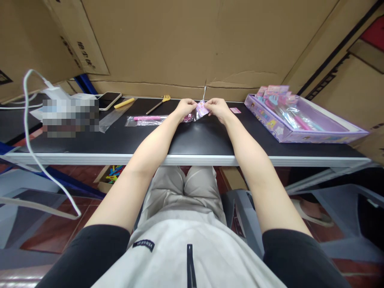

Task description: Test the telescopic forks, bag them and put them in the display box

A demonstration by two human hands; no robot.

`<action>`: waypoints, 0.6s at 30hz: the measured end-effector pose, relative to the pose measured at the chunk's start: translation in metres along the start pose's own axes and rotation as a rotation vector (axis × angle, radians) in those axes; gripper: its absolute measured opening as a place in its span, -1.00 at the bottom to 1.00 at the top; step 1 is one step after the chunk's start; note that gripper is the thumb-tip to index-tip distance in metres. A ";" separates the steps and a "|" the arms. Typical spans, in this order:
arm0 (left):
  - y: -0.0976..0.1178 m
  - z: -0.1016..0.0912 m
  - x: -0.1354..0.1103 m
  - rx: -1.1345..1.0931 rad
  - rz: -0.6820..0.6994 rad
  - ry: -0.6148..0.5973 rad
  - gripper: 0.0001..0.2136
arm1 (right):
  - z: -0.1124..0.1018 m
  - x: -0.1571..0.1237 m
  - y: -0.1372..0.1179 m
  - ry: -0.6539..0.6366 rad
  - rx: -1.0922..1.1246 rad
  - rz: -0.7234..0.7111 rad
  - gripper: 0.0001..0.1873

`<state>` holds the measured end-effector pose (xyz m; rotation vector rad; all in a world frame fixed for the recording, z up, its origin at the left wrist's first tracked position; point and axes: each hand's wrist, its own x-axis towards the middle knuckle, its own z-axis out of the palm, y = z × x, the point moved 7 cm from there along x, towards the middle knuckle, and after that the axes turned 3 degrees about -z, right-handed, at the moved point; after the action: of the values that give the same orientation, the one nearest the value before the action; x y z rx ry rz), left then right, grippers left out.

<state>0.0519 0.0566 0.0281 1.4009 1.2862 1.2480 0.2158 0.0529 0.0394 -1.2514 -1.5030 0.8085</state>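
Both my hands meet at the far middle of the black table [198, 140]. My left hand [185, 108] and my right hand [218, 109] are each closed in a pinch on a small pink packet in clear wrapping [202, 109], held between them just above the table. A dark pink piece [188, 117] lies under my left hand. To the left lies a clear plastic bag with a pink pen-like stick [147, 119] inside.
A purple tray box [303, 132] with pink toy packs sits at the right. A small pink card [235, 110] lies near it. A yellow fork-shaped stick [158, 104], a yellow piece [124, 103], a phone [108, 100] and a white cable [30, 136] are at left. Cardboard walls stand behind.
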 end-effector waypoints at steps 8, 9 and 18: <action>0.000 0.001 -0.002 -0.015 -0.002 -0.014 -0.68 | -0.001 -0.004 -0.003 0.007 -0.004 0.013 -0.64; 0.000 0.001 -0.001 -0.019 0.001 -0.015 -0.68 | -0.001 -0.004 -0.003 0.004 0.002 0.014 -0.65; 0.001 0.004 -0.002 0.000 0.013 -0.040 -0.70 | 0.003 0.001 0.002 -0.020 0.000 -0.006 -0.63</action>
<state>0.0562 0.0551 0.0285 1.4295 1.2520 1.2219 0.2141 0.0543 0.0366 -1.2416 -1.5222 0.8186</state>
